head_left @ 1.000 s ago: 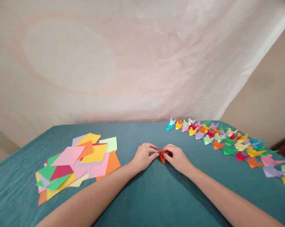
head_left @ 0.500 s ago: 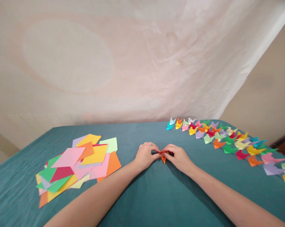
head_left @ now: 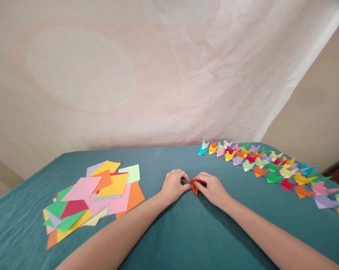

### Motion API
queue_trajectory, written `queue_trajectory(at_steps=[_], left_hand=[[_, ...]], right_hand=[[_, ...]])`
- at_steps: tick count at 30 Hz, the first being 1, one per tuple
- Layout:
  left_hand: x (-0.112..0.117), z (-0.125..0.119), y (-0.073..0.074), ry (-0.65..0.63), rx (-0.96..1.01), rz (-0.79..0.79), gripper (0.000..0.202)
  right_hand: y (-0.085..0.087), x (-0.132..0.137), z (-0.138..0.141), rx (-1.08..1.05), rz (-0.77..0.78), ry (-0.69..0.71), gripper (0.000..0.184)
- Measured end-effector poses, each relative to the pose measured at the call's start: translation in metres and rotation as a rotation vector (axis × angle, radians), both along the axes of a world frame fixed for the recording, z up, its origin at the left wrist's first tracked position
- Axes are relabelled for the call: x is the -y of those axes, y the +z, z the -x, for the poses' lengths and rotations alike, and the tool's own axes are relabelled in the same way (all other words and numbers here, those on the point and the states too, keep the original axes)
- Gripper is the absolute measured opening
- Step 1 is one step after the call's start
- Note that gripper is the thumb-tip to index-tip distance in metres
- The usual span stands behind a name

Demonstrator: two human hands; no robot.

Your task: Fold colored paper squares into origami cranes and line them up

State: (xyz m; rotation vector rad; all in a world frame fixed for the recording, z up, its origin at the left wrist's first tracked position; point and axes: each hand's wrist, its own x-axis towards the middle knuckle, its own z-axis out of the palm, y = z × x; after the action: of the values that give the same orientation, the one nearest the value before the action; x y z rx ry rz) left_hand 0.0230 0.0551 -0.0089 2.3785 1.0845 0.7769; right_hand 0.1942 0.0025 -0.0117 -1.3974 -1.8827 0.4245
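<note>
A small piece of folded orange origami paper (head_left: 195, 191) is between my two hands, just above the dark green tablecloth, its pointed end toward me. My right hand (head_left: 210, 186) pinches its upper right part between thumb and forefinger. On the other side, my left hand (head_left: 174, 185) is curled, with the thumb tip at the paper's left edge and the forefinger bent above it. The fingertips cover the top of the folded piece.
Loose sheets of coloured paper (head_left: 82, 188) lie in an overlapping pile on the left. Rows of small folded paper birds (head_left: 261, 171) stand along the right of the green tablecloth (head_left: 163, 240). A pale cloth (head_left: 158, 75) hangs behind the table.
My left forefinger has lifted slightly from the folded orange paper, showing more of its top. Both hands stay in nearly the same place.
</note>
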Motion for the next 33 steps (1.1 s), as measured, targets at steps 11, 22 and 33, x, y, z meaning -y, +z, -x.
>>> queue_trajectory(at_steps=[11, 22, 33], left_hand=[[0.0025, 0.0002, 0.0039, -0.042, -0.014, 0.003, 0.01], [0.0038, -0.0016, 0.0029, -0.068, 0.003, -0.039, 0.007], [0.0036, -0.001, 0.0017, -0.079, -0.002, -0.056, 0.006]], right_hand=[[-0.0031, 0.0003, 0.0016, 0.021, -0.039, -0.027, 0.019], [-0.0066, 0.0016, 0.0028, 0.051, -0.041, -0.082, 0.012], [0.0019, 0.009, 0.0045, 0.092, -0.086, -0.046, 0.011]])
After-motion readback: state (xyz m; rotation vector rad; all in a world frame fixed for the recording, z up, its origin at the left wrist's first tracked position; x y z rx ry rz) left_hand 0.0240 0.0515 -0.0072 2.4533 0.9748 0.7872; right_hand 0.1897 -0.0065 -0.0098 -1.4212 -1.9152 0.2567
